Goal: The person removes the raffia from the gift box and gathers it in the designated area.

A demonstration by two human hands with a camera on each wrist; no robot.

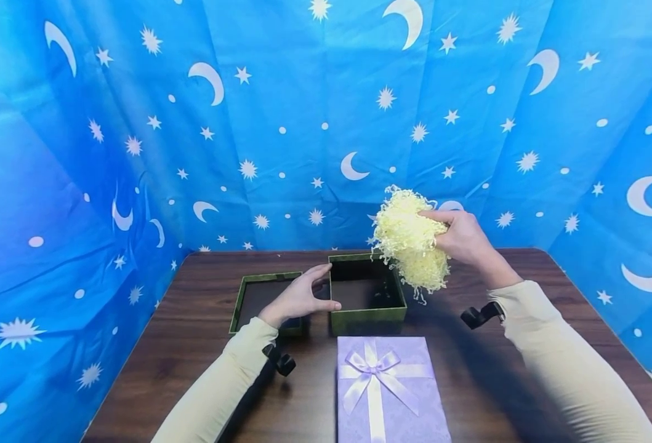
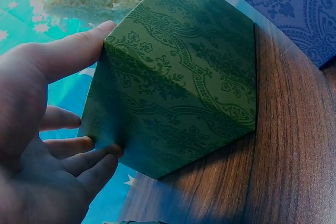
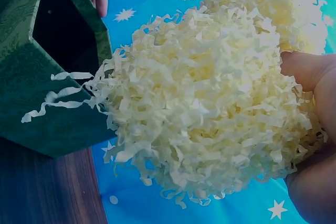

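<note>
A bundle of pale yellow crinkled paper shreds (image 1: 409,237) is in my right hand (image 1: 464,237), held above the right rim of a green box (image 1: 368,321). Loose strands dangle from it in the right wrist view. The box stands without a lid, its dark inside visible and its outside patterned (image 2: 184,77). My left hand (image 1: 299,296) holds the box at its left side, thumb at the near corner and fingers toward the far one. Left of the box lies a shallow green-edged lid (image 1: 273,275) with its dark inside up, partly hidden by the left hand.
A lilac gift box (image 1: 386,394) with a ribbon bow (image 1: 373,369) lies near the front of the brown wooden table (image 1: 193,332). Blue cloth (image 1: 281,92) with moons and stars hangs behind and on both sides. Black wrist cameras sit on both sleeves.
</note>
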